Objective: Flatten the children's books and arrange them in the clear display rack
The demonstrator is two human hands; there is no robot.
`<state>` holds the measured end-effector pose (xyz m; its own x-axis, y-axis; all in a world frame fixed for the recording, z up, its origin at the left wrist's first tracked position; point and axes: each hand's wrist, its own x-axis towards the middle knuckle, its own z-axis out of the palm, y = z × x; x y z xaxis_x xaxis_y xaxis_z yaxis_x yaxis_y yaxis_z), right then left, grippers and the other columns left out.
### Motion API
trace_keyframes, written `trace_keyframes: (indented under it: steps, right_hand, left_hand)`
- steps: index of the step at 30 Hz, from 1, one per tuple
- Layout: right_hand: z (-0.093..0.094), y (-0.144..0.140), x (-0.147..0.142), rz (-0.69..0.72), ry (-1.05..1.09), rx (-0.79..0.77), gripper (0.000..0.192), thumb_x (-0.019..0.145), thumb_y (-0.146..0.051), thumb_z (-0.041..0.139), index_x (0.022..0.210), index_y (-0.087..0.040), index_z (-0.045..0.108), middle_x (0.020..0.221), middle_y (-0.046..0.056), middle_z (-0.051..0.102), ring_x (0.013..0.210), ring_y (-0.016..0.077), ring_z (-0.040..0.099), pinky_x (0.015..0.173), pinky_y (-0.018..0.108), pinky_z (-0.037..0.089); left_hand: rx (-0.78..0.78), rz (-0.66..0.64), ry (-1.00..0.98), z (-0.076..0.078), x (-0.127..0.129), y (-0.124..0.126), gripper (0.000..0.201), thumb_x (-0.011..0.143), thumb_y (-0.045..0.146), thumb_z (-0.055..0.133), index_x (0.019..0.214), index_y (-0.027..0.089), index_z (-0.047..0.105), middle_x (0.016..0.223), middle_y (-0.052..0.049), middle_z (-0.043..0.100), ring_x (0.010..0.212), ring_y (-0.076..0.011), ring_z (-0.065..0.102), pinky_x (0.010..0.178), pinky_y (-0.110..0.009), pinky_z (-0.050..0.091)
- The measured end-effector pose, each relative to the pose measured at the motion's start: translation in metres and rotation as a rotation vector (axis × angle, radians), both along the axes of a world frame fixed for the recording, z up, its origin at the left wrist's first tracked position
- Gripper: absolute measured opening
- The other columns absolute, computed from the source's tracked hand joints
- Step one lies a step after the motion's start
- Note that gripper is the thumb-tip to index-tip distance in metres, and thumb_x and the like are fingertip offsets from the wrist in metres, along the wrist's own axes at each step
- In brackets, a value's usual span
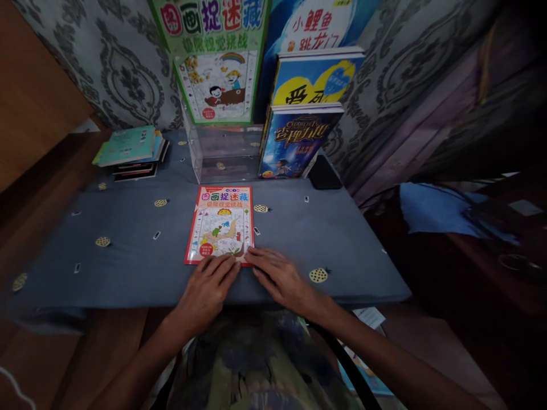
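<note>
A children's picture book (221, 225) with a red border and a white, drawn cover lies flat, face up, on the cloth-covered table. My left hand (209, 285) rests at its lower edge, fingers extended and fingertips on the cover. At the lower right corner of the same book is my right hand (284, 279), its fingers stretched out and touching the edge. The fingers of the two hands nearly meet there. Neither hand is wrapped round the book.
Behind it stands a clear plastic rack (226, 156) holding a green picture book (217, 68) and blue books, including a dark blue novel (294, 139). A black phone (325, 172) lies right of the rack. Several stacked books (130, 145) sit back left.
</note>
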<state>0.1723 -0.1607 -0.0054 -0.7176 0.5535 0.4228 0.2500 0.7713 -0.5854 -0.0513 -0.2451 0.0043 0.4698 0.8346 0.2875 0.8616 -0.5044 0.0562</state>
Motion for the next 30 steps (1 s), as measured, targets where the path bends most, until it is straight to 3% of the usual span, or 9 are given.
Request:
trace_keyframes:
  steps: [6,11,18,24,30]
  right_hand:
    - [0.000,0.000,0.000,0.003,-0.010,0.035,0.042,0.100,-0.016,0.047,0.141,-0.022,0.056,0.128,0.014,0.071,0.126,0.0247,0.064,0.107,0.050,0.053]
    - [0.000,0.000,0.000,0.009,-0.024,0.049,0.043,0.100,-0.016,0.048,0.142,-0.022,0.055,0.128,0.013,0.071,0.127,0.0245,0.064,0.107,0.050,0.054]
    - [0.001,-0.001,0.000,0.001,-0.032,0.091,0.041,0.100,-0.014,0.048,0.140,-0.021,0.056,0.126,0.013,0.072,0.126,0.0251,0.064,0.106,0.049,0.054]
    - [0.007,0.003,0.004,0.017,-0.052,0.116,0.042,0.100,-0.014,0.049,0.139,-0.025,0.057,0.121,0.011,0.075,0.119,0.0244,0.068,0.104,0.050,0.055]
    - [0.012,0.008,-0.002,0.068,-0.084,0.117,0.031,0.100,-0.018,0.051,0.128,-0.021,0.062,0.122,0.010,0.074,0.122,0.0242,0.066,0.107,0.051,0.052]
  left_hand:
    - [0.010,0.104,0.016,0.001,-0.042,-0.021,0.063,0.080,0.000,0.047,0.139,0.019,0.059,0.131,-0.013,0.067,0.119,-0.0281,0.061,0.100,-0.045,0.050]
    - [0.054,0.213,-0.078,-0.001,-0.068,-0.029,0.060,0.086,0.002,0.042,0.141,0.023,0.058,0.128,-0.011,0.068,0.113,-0.0266,0.063,0.094,-0.044,0.055]
    - [0.080,0.197,-0.216,-0.002,-0.067,-0.027,0.061,0.094,0.003,0.039,0.149,0.029,0.048,0.125,-0.009,0.068,0.111,-0.0226,0.063,0.096,-0.040,0.058]
    - [0.071,0.155,-0.178,0.000,-0.064,-0.034,0.059,0.093,0.001,0.039,0.146,0.024,0.051,0.125,-0.008,0.068,0.110,-0.0208,0.063,0.098,-0.038,0.057]
    - [0.028,0.142,-0.218,0.004,-0.069,-0.031,0.058,0.093,0.000,0.041,0.144,0.026,0.052,0.125,-0.007,0.068,0.108,-0.0197,0.062,0.095,-0.036,0.057]
